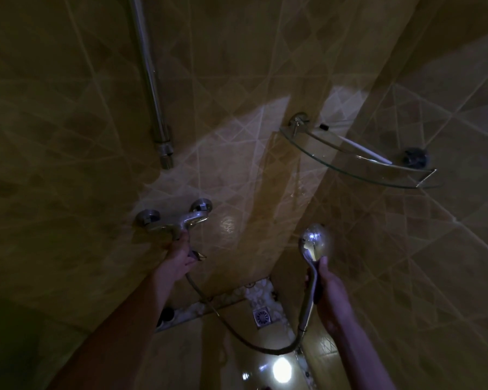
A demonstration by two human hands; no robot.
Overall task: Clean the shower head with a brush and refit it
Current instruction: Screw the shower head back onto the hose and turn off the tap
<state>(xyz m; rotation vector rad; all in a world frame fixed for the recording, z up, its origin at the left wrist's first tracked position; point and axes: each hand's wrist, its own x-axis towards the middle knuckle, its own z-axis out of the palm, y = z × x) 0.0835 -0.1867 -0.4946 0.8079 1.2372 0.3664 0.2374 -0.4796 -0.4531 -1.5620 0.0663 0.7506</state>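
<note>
A chrome shower head (315, 241) points up and away from me, its handle gripped in my right hand (328, 294). A metal hose (231, 330) loops from the handle's lower end down and back up to the wall mixer tap (178, 220). My left hand (179, 257) reaches up under the mixer, its fingers curled round the tap's lower fitting where the hose joins. A white-handled brush (361, 149) with a dark head lies on the glass corner shelf (335, 164), up and to the right of the shower head.
A vertical chrome riser pipe (152, 88) runs down the tiled wall above the mixer and ends open. A square floor drain (261, 316) sits in the corner below. Tiled walls close in on both sides; the light is dim.
</note>
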